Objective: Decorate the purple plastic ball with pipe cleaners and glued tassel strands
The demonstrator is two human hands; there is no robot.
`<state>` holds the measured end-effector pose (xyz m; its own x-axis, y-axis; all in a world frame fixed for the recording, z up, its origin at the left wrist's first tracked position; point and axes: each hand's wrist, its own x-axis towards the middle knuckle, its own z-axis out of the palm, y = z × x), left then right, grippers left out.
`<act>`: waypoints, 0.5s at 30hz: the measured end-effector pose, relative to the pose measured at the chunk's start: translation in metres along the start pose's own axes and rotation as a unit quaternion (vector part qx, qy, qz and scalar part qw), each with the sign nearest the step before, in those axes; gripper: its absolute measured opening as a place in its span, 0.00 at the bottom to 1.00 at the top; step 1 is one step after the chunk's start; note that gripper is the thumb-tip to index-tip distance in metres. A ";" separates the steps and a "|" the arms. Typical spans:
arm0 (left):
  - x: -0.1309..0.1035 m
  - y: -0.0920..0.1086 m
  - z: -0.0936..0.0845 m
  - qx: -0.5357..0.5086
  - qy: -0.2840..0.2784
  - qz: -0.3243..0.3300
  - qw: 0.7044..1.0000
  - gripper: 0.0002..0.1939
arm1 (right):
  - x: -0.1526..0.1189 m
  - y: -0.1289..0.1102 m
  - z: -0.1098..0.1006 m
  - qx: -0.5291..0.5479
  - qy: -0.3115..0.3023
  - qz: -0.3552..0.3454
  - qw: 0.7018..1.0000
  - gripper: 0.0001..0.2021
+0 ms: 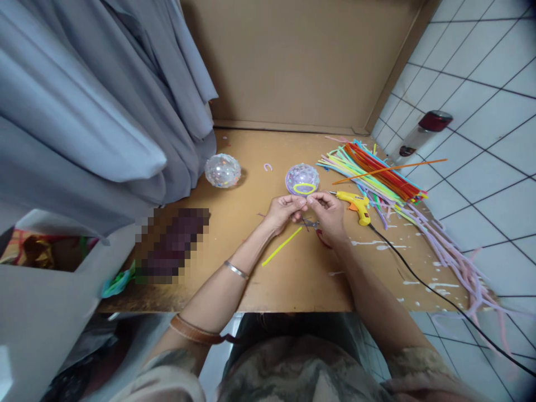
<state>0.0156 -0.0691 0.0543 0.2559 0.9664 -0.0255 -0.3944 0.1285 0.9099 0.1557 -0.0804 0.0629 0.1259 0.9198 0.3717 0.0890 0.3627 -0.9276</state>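
the left hand (287, 211) and right hand (329, 214) meet fingertip to fingertip, thumbs bent in; what, if anything, they clamp is too small to tell. just beyond them sits a clear globe edged in lilac (302, 171), a yellow pipe-cleaner loop (304, 188) showing against its near side. a straight yellow pipe cleaner (282, 246) lies nearer the table edge, red-handled scissors (323, 239) partly under the right hand, a yellow glue gun (357, 206) just beside it.

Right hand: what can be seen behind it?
Scissors, partly: the blades and some red handle show beside the right hand. The rest is covered.
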 end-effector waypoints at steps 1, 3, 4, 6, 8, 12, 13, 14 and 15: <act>0.000 0.000 0.000 0.000 0.001 0.001 1.000 0.27 | 0.000 0.000 0.000 0.004 0.002 -0.001 1.000 0.12; 0.000 0.000 0.000 0.001 -0.001 0.002 1.000 0.27 | 0.000 0.000 0.001 0.006 0.004 -0.003 1.000 0.12; 0.000 0.000 0.000 0.001 -0.003 0.002 1.000 0.28 | 0.000 0.000 0.001 0.004 0.002 -0.003 1.000 0.12; 0.000 0.001 0.000 0.003 -0.006 0.003 1.000 0.28 | 0.000 0.000 0.000 -0.001 -0.003 -0.002 1.000 0.13; 0.000 0.001 0.001 0.006 -0.009 0.008 1.000 0.29 | 0.001 0.000 0.000 -0.002 -0.006 0.001 1.000 0.13; 0.000 0.003 0.000 0.016 -0.022 0.023 0.999 0.29 | 0.000 -0.001 0.000 0.010 -0.026 0.010 1.000 0.13; -0.001 0.003 0.000 0.021 -0.023 0.026 0.999 0.29 | 0.000 -0.001 0.000 0.015 -0.032 0.016 0.999 0.13; -0.001 0.003 0.000 0.026 -0.024 0.028 0.999 0.29 | 0.000 -0.001 0.000 0.020 -0.036 0.022 0.999 0.13; -0.001 0.004 0.000 0.032 -0.025 0.028 0.999 0.30 | 0.000 -0.001 0.000 0.023 -0.037 0.027 0.999 0.13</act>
<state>0.0136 -0.0697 0.0576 0.2786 0.9593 0.0457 -0.3525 0.0579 0.9340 0.1553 -0.0812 0.0640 0.0557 0.9464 0.3182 0.0382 0.3164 -0.9478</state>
